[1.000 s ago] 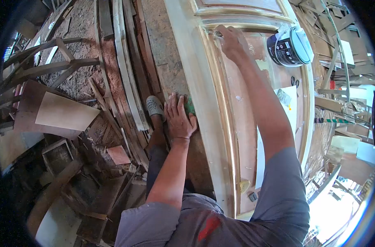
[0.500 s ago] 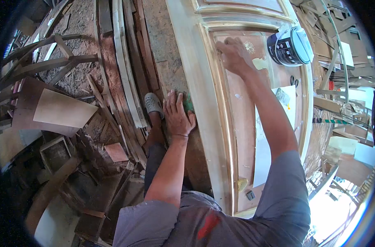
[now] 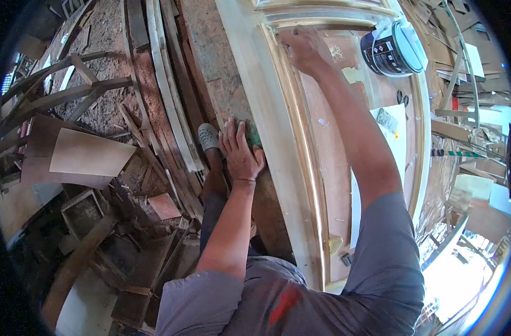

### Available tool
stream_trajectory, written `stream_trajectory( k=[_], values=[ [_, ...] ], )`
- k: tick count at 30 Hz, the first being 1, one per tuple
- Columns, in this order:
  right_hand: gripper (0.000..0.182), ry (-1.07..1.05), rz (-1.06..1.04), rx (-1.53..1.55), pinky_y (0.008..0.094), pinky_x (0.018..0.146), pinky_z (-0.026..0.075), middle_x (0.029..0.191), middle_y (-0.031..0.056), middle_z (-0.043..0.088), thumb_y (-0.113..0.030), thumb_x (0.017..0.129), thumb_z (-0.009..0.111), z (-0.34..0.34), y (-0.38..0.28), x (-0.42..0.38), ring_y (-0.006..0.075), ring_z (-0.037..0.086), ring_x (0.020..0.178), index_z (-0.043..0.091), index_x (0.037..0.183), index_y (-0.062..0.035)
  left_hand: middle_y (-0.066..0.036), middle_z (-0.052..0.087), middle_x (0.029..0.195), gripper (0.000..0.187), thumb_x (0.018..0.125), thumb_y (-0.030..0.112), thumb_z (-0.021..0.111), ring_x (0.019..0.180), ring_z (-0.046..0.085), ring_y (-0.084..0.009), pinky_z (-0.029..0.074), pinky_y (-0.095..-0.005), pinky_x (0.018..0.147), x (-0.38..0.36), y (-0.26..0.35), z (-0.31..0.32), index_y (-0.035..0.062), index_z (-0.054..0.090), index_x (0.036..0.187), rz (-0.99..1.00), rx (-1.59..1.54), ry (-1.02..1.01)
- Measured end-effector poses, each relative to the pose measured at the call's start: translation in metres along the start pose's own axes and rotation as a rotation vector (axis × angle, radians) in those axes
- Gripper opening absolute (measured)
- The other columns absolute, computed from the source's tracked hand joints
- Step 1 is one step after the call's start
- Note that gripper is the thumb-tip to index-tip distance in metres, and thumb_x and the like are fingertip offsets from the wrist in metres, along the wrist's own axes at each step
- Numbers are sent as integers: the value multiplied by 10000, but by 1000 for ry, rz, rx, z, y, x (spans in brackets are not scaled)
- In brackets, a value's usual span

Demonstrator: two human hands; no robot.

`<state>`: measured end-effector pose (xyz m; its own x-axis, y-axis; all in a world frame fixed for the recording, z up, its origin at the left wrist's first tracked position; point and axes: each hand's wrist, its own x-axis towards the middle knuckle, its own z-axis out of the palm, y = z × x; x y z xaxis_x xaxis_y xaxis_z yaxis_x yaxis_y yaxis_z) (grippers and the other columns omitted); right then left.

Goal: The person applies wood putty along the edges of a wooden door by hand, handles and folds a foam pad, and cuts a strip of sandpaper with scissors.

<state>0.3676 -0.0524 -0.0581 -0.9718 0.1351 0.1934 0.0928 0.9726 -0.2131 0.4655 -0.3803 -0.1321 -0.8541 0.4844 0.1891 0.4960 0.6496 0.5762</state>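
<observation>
My left hand [image 3: 242, 152] lies flat with its fingers spread on the worn wooden bench [image 3: 224, 92], beside the pale door frame. At the upper left corner of the recessed panel [image 3: 328, 145], my right hand [image 3: 305, 47] is bent against the moulding [image 3: 297, 112]; whatever is between its fingers is too small to make out. A bucket with a blue lid [image 3: 393, 49] stands on the panel, right of my right hand. Below it are scissors [image 3: 402, 98] and a white sheet [image 3: 398, 148] bearing a small grey block [image 3: 386, 120].
Long planks [image 3: 168, 84] lie left of the bench. A foot in a grey clog [image 3: 208, 136] is beside my left hand. A yellowish piece [image 3: 335, 245] and a small dark block [image 3: 347, 259] sit low on the panel. Scrap wood lies on both sides.
My right hand has moved up and left along the moulding to the panel's corner. My left hand stays on the bench. The view has shifted slightly.
</observation>
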Motion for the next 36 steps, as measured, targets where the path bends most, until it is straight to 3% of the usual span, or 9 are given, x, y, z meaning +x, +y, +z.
stream_trajectory(
  k=[2, 8, 11, 14, 18, 23, 27, 28, 36],
  values=[
    [262, 54, -124, -14, 520, 974, 478, 972, 133, 695, -118, 880, 712, 10, 5, -12, 379, 655, 1015, 713, 1139, -160, -270, 398, 1639, 731, 824, 236, 575, 1544, 347, -445, 213, -614, 1296, 1, 1, -1, 2, 471, 1509, -3, 1, -9],
    [401, -225, -34, 3, 507, 970, 489, 941, 126, 684, -14, 819, 697, -38, -26, -97, 376, 659, 997, 732, 1184, -175, -275, 398, 1636, 684, 876, 278, 539, 1544, 348, -451, 230, -619, 1288, -1, -1, 1, -2, 482, 1497, 48, 19, 23],
    [361, -316, -19, 58, 518, 942, 542, 1050, 125, 676, 3, 839, 663, -58, -44, -150, 381, 649, 1106, 691, 1159, -162, -276, 424, 1609, 644, 931, 322, 494, 1520, 379, -462, 265, -625, 1265, 1, -2, 1, -12, 500, 1481, 98, 37, 67],
    [319, -260, -69, 17, 486, 895, 535, 964, 90, 699, -30, 845, 677, -64, -59, -207, 313, 662, 1092, 700, 1134, -165, -273, 439, 1595, 633, 1018, 408, 467, 1501, 397, -465, 296, -622, 1241, 0, -3, 3, -10, 486, 1494, 133, 43, 87],
    [291, -294, -103, 140, 465, 886, 523, 859, 50, 705, -53, 844, 685, -73, -78, -280, 261, 667, 1074, 701, 1115, -160, -267, 402, 1622, 663, 969, 318, 542, 1514, 381, -455, 296, -609, 1250, -4, -7, 5, -2, 423, 1537, 144, 68, 42],
    [286, -351, 104, 247, 459, 889, 522, 896, 43, 737, -42, 832, 698, -108, -105, -350, 270, 669, 1058, 700, 1102, -135, -285, 449, 1588, 679, 866, 257, 583, 1487, 420, -466, 338, -615, 1211, -7, -5, 9, -15, 487, 1480, 133, 82, 69],
    [143, 111, 476, 443, 449, 888, 531, 917, 60, 751, -2, 819, 730, -124, -91, -399, 295, 687, 983, 721, 918, -105, -275, 441, 1600, 689, 869, 253, 597, 1483, 423, -464, 344, -602, 1210, -10, -20, 19, -7, 460, 1493, 164, 105, 80],
    [151, 196, 646, 307, 436, 905, 532, 910, 76, 751, 11, 789, 762, -128, -85, -407, 308, 701, 948, 721, 872, -108, -273, 441, 1600, 687, 874, 256, 597, 1481, 425, -465, 345, -601, 1210, -10, -20, 19, -6, 458, 1494, 165, 94, 78],
    [159, 272, 779, 281, 445, 845, 561, 940, 113, 754, -11, 830, 781, -143, -44, -402, 335, 713, 957, 720, 958, -82, -271, 460, 1577, 696, 872, 260, 639, 1464, 441, -460, 351, -595, 1214, -16, -33, 26, 10, 457, 1495, 44, 197, -33]
  ],
)
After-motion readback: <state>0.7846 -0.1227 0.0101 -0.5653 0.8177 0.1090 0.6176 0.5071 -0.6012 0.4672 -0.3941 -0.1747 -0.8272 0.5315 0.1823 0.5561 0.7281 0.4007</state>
